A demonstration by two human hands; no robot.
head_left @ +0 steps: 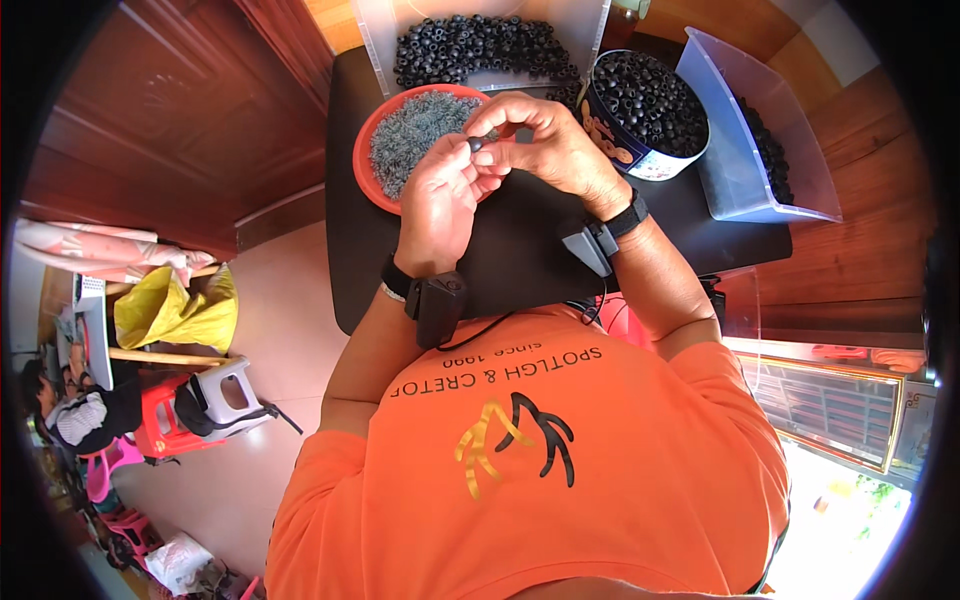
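Note:
My left hand [440, 205] and my right hand [556, 150] meet over a dark table [505, 268], fingertips pinched together. Between them is a small, rounded black piece [476, 144], gripped from both sides; fingers partly cover it. Just beneath and to the left sits a red bowl [361, 150] heaped with tiny grey-blue pieces [410, 130], too small to name surely. Beyond my right hand stands a round tub [655, 168] full of small black ring-like pieces [640, 95].
At the back, a clear plastic bin [380, 45] holds many black ring-like pieces [485, 48]. A bluish translucent bin [722, 150] with more black pieces stands tilted at the right table edge. Stools [225, 400] and a yellow bag [180, 310] are on the left.

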